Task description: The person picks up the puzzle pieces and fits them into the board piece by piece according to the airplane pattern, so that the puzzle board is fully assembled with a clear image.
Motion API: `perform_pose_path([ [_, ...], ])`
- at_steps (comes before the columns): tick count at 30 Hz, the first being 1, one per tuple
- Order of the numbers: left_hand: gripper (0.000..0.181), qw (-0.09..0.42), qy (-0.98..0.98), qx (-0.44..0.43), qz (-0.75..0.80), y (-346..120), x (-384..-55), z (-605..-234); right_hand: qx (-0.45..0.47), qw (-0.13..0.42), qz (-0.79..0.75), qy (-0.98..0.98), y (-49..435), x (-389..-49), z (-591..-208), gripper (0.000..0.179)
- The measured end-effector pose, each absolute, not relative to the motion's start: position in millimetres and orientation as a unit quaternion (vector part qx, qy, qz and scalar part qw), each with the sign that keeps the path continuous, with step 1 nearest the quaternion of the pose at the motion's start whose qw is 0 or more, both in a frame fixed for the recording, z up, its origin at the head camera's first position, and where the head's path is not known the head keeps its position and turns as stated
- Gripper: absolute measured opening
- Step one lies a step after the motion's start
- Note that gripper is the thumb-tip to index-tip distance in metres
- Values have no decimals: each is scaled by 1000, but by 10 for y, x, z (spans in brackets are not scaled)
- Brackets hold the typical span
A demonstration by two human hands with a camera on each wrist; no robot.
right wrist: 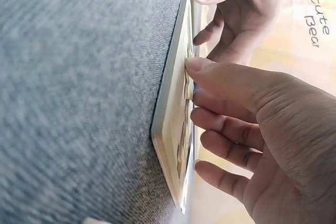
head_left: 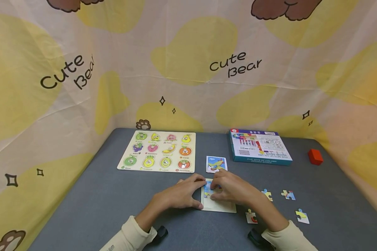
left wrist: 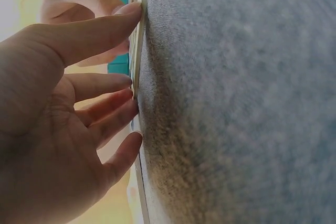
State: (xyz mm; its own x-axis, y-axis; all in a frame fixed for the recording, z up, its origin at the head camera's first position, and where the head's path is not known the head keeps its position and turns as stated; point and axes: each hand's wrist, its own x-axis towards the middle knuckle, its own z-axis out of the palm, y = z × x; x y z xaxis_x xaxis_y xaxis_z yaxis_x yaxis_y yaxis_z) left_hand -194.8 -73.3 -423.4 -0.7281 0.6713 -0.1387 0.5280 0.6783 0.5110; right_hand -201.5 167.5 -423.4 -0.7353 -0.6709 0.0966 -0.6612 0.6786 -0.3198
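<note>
A small pale wooden puzzle tray (head_left: 218,206) lies flat on the table, with blue picture pieces (head_left: 207,192) in its upper part. My left hand (head_left: 185,193) rests along the tray's left side, thumb at the lower corner and fingertips at the upper left edge. From the right, my right hand (head_left: 234,188) reaches over the tray; its thumb and index finger pinch a jigsaw piece (right wrist: 188,85) low against the tray surface. The hand hides much of that piece in the head view. Just beyond the tray lies a picture card (head_left: 214,163) with a yellow aeroplane.
Several loose jigsaw pieces (head_left: 302,216) lie right of the tray, some beside my right forearm. A fruit picture board (head_left: 158,156) lies at the back left. At the back right are a flat teal box (head_left: 260,148) and a red block (head_left: 315,157). Patterned cloth (head_left: 188,69) surrounds the table.
</note>
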Motion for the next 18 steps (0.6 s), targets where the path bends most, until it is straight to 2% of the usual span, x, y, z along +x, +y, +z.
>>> perform_pose_path([
  [18, 76, 160, 904, 330, 220, -738, -1947, -4240, -378, 24, -163, 911, 1662, -2025, -4228, 17],
])
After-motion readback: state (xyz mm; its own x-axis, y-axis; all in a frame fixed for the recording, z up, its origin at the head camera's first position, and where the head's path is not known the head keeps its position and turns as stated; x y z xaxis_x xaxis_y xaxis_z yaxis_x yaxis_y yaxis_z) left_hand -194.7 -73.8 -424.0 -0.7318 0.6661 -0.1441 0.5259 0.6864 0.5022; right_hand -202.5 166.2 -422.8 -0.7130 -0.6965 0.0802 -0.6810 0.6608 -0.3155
